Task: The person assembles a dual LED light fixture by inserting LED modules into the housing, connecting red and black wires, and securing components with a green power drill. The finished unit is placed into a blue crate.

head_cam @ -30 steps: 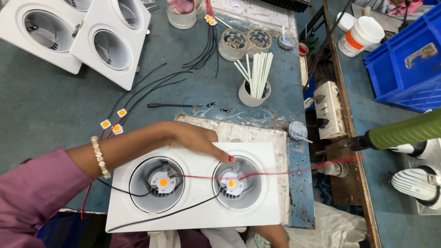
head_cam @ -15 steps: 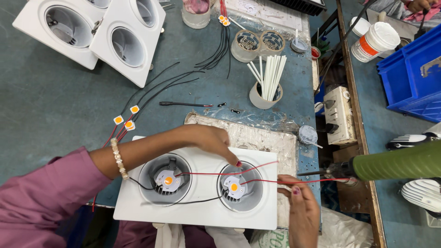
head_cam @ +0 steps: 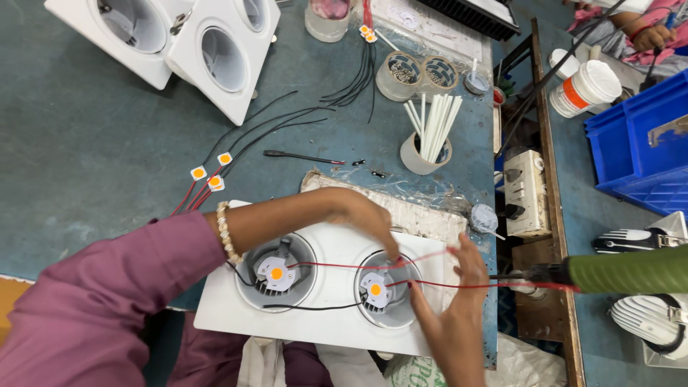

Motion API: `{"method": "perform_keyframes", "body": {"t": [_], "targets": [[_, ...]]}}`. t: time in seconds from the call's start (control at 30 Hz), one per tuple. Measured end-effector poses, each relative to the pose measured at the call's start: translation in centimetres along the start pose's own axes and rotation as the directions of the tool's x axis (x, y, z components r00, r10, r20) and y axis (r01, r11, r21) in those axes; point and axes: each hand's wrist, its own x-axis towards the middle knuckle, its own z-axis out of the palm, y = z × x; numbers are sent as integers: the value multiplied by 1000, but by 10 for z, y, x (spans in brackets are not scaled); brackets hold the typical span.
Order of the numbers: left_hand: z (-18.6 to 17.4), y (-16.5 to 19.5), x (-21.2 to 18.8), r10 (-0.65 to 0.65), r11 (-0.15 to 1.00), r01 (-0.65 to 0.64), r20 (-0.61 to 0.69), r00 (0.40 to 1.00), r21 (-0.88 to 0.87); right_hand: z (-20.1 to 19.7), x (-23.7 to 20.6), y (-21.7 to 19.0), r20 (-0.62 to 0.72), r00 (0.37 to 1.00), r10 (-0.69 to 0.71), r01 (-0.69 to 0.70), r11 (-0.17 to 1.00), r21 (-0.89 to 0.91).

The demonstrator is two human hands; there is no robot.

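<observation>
Two hands work at the right-hand well of the white twin downlight housing (head_cam: 330, 315), at about six o'clock on the teal bench, where wiring the LED chip (head_cam: 374, 289) looks to be the step in hand, and seating the red wires (head_cam: 430, 259) neatly would call for fine fingertip control. From nine o'clock the left hand (head_cam: 358, 215) reaches across, fingers curled narrowly with a fingertip pressing the wire at the well's rim, while the right hand (head_cam: 451, 315) rises from six o'clock, its fingers lightly spread and pinching the red wires toward three o'clock.

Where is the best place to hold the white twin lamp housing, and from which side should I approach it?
Probably the bare left end of the white twin housing, coming from the left. It lies flat; red wires and a black wire cross its two round wells, and the left hand and right hand work at the right well. That end seems clear of them.
</observation>
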Motion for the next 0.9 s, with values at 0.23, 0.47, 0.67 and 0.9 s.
{"method": "perform_keyframes", "body": {"t": [0.23, 0.47, 0.67, 0.9], "targets": [[2, -20, 30, 252, 948, -258, -55, 966, -187, 15, 51, -15, 356, 913, -201, 298, 923, -242], [-3, -35, 38, 135, 983, -150, -138, 981, -106, 27, 64, -19, 514, 843, -155, 390, 836, -387], [-2, -33, 43, 280, 953, -290, -117, 953, -86, 21, 67, -18, 523, 825, -213, 422, 848, -320], [1, -20, 24, 278, 957, -287, -159, 947, -37, -14, 73, -11, 384, 885, -263, 179, 953, 243]]}}
